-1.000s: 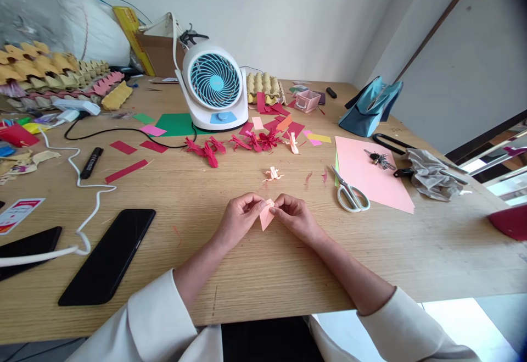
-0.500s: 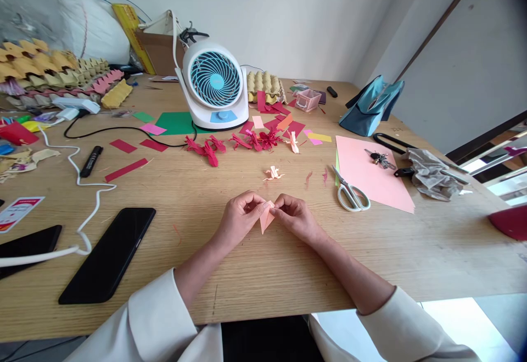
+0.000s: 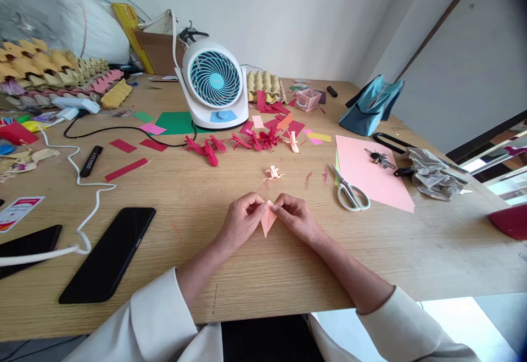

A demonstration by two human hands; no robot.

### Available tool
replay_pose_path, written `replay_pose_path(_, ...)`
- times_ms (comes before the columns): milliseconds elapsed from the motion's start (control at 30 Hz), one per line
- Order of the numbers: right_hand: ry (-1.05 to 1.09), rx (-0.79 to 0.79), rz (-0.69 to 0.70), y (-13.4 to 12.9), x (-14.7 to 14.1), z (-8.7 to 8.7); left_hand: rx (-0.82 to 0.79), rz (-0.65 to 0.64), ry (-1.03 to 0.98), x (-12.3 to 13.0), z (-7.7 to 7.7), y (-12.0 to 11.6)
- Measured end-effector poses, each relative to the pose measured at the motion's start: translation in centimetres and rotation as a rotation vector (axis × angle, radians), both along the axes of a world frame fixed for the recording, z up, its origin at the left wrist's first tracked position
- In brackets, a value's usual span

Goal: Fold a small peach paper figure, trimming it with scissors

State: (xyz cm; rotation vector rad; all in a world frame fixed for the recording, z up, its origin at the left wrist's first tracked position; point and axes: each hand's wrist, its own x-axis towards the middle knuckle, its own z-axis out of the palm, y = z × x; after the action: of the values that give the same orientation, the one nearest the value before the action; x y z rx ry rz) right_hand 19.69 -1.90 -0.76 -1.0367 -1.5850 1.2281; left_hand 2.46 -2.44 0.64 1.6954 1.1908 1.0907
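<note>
Folded pink paper (image 3: 268, 222): we have it between our fingers over the surface (image 3: 288, 290), inward from the middle of the near edge; its narrow point aims at that edge and a crease runs down it. We cannot tell whether the point touches the wood.
Left hand (image 3: 244, 219): we pinch the paper's upper left side between thumb and fingers.
Right hand (image 3: 300, 220): we pinch the upper right side the same way, so our hands sit close together, clamped on the one piece.
Pale paper figure (image 3: 273, 173): we see it just past our fingertips, toward the far edge.
Red paper figures (image 3: 269, 138): we have these in a loose row farther toward the far edge.
Fan (image 3: 216, 82): white and blue, it stands near the far edge, its base beside a green sheet (image 3: 173, 124).
Scissors (image 3: 349, 189): we find them toward the right edge, beside a large pink sheet (image 3: 358, 178).
Keys (image 3: 381, 159): they rest on that sheet.
Blue bag (image 3: 370, 106): it stands near the far right corner.
Black phone (image 3: 109, 255): it lies toward the near left corner.
</note>
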Motion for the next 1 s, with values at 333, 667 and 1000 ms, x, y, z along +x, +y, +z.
replay_pose_path(333, 0.106, -0.048, -0.057, 0.5, 0.1, -0.4, -0.142, -0.088, -0.104, 0.1, -1.6, 0.4)
replay_pose_path(667, 0.129, -0.111, 0.057, 0.2, -0.2, 0.1, -0.134, -0.053, -0.157, 0.3, -1.8, 0.5)
replay_pose_path(1000, 0.199, -0.128, -0.025, 0.7, 0.1, -0.5, -0.176, -0.080, -0.097, 0.4, -1.9, 0.4)
